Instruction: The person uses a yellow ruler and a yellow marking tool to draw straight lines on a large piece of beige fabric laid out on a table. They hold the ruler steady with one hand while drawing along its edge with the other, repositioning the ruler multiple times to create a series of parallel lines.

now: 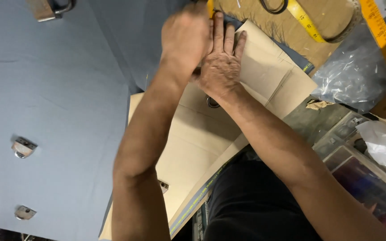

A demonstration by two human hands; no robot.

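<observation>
- Card pattern (202, 147): tan, flat, spread over the bench edge nearest the body; it looks thin, light and fairly stiff, likely to crease if bent, best pinned by flat palm pressure or lifted at an edge.
- Metal weight (23, 147): small clip-like block resting on the grey cloth (59, 102), which looks soft, limp and liable to slide.
- Right hand (222, 67): palm down on the pattern's upper part, fingers straight and close together, gripping nothing.
- Left hand (186, 38): blurred, just beside and partly over the right; finger state cannot be told.
- Tape measure (304, 20): yellow, lying across brown paper beyond the hands.
</observation>
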